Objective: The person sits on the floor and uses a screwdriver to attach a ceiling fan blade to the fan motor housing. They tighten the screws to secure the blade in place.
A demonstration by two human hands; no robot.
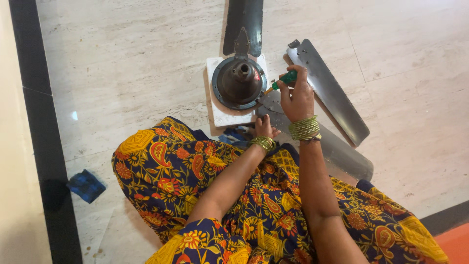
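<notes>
Figure: head view, person seated on the floor. My right hand point(299, 98) is closed around a green-handled screwdriver point(282, 79), whose orange-tinted shank slants down-left to the rim of the ceiling-fan motor housing point(239, 82). My left hand point(264, 128) lies with fingers narrow and curled on the near fan blade point(337, 151) where it meets the housing; I cannot tell whether it grips or only presses.

Risks, as I judge them: the tip meets the rim at a shallow slant, so it could skip off the screw and scar the metal or strike the left hand just below. The domed housing sits on a small white block point(221, 116) near the block's edges; a hard push could rock or slide it on the slick floor point(127, 68).

Materials: the housing is dark, glossy, cone-shaped metal with a ringed flange. Blades are flat, dull grey sheet, long and round-ended; one loose blade point(327, 90) lies to the right, another point(244, 19) points toward the far edge. The floor is pale polished stone with a black border. A blue checked cloth point(85, 186) lies at the left.
</notes>
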